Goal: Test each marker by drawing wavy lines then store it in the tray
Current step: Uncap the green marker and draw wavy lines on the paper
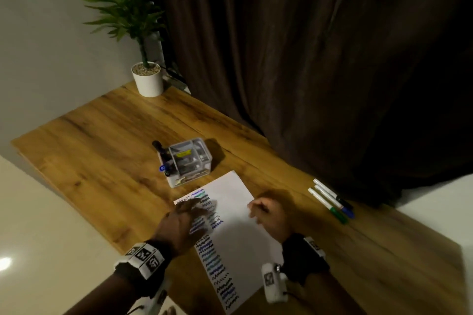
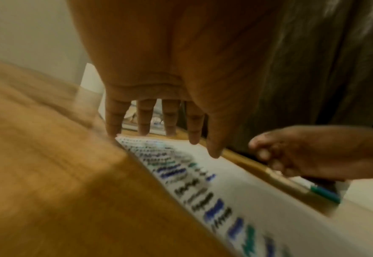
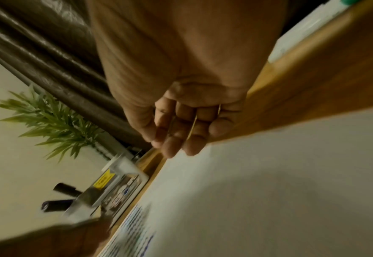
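A white sheet of paper lies on the wooden table, with rows of black, blue and green wavy lines down its left side. My left hand is spread with straight fingers over the sheet's top left part. My right hand hovers at the sheet's right edge, its fingers loosely curled and holding nothing. Three capped markers, black, blue and green, lie side by side right of the paper. Behind the sheet, the clear plastic tray has dark-capped markers sticking out of its left side.
A potted plant stands at the table's far corner by the wall. A dark curtain hangs along the table's far right edge. The table's left edge borders pale floor. Bare wood lies left of the tray.
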Motion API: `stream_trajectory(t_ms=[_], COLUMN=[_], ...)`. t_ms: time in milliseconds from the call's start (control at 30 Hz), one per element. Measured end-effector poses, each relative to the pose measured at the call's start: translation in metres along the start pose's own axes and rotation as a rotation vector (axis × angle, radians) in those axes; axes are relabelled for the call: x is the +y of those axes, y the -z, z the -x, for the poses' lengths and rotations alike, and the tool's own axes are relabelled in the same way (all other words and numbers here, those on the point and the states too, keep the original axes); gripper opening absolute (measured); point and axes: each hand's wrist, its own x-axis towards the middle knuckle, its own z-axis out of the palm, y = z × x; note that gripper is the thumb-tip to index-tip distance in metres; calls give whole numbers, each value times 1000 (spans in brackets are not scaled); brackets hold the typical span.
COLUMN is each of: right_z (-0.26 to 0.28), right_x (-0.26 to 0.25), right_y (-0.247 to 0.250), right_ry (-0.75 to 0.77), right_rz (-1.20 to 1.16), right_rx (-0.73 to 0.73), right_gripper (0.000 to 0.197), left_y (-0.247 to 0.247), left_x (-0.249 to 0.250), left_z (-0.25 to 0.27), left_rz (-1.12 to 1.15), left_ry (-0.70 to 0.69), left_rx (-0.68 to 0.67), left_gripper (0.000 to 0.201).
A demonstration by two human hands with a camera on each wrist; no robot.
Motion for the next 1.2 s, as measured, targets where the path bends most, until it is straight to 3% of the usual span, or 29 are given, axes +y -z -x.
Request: stream_trajectory(t_ms=[100, 233, 400, 633, 767, 867, 1000, 1133, 1200], right_z=[-5, -7, -23, -26, -22, 0, 22, 29, 32], right_x=[10, 39, 88, 87, 54, 1, -51, -65, -66], right_y=[56, 131, 170, 164, 149, 106, 27, -32, -49], right_ry=[-120, -241, -332, -366, -282, -152, -109, -155, -176], right_rz=[338, 696, 895, 1027, 809, 318, -183, -391, -455], right_rx=[203, 400, 298, 261, 232, 133, -54, -162, -166], right_gripper=[18, 27, 49, 35, 32, 13, 13, 11, 12], left_y=[-18, -22, -20, -13, -4, 7, 20, 24, 25], left_x=[-14, -8, -6, -3, -3, -2, 18, 35, 34], left_z=[-2, 0, -1, 5, 12, 14, 13, 19, 25], left_rz=[-71, -135, -117, -134, -38, 151, 483, 622, 647], left_ry=[90, 128, 151, 125, 65, -15, -34, -103, -98], left_rx=[-30, -39, -32, -46, 59, 123, 78, 61, 96], left_gripper=[69, 75, 76, 74, 70, 54, 27, 12, 14])
